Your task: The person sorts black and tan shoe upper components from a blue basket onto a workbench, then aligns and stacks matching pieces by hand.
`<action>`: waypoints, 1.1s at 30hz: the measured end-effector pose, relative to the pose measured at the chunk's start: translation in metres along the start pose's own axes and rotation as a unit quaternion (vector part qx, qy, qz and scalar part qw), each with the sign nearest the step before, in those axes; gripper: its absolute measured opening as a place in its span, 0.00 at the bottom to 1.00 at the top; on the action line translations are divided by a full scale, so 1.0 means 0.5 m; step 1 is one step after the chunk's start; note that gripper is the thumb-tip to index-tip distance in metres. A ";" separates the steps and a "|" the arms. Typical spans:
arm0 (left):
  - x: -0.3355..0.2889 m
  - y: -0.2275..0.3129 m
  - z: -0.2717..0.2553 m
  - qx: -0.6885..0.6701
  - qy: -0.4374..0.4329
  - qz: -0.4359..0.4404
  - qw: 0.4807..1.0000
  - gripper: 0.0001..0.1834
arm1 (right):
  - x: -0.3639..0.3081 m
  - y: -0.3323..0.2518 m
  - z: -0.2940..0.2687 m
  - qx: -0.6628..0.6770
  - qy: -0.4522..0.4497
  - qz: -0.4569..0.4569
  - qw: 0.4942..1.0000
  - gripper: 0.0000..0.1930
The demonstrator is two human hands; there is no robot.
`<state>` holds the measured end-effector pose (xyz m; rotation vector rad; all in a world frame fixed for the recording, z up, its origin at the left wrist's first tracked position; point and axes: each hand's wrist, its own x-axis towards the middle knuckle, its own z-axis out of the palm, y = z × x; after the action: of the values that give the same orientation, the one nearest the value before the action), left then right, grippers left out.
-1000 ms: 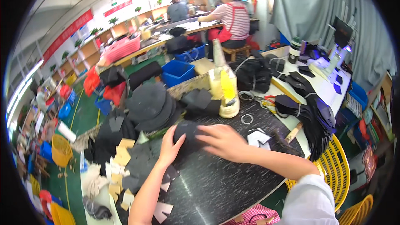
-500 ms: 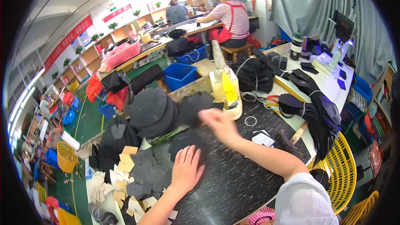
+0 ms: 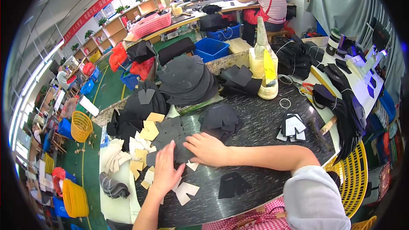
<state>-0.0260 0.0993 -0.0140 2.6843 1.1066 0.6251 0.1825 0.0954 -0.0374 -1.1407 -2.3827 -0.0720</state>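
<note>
workshop with green floor (image 3: 96,153) and seated people in the background, grey-green curtain (image 3: 349,8) hanging at upper right; across the foreground, dark streaked counter (image 3: 272,170), curved along its near edge; at its right side, yellow slatted basket (image 3: 360,179), partly below counter level

towards the back of the counter, tall stack of large black rounded pieces (image 3: 185,76); just right of it, smaller heap of black pieces (image 3: 240,81), then cream container (image 3: 257,61) with a cone-shaped top; farther right, long black strips (image 3: 341,113) in tied bundles

at left centre, both hands low over the counter: left hand (image 3: 167,168) open, thumb apart, laid against dark cut pieces (image 3: 169,131); right hand (image 3: 208,149) also open, fingers stretched over the right edge of the same pieces, touching rather than gripping

beyond the right hand, loose pile of dark notched pieces (image 3: 219,119); nearer, black notched piece (image 3: 233,185) apart from the rest; beside the left wrist, white notched piece (image 3: 186,192); at right, small white pieces (image 3: 294,124), and near them, thin pale ring (image 3: 285,103)
</note>
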 end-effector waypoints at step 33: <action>-0.057 0.213 0.032 -0.626 -0.011 -0.207 0.752 0.25 | -0.172 -0.053 -0.144 0.531 -0.012 0.169 0.830 0.22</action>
<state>0.0303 0.0037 -0.0042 1.2342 0.7504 0.8142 0.2378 -0.0016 -0.0089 -0.9126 -1.6824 1.2262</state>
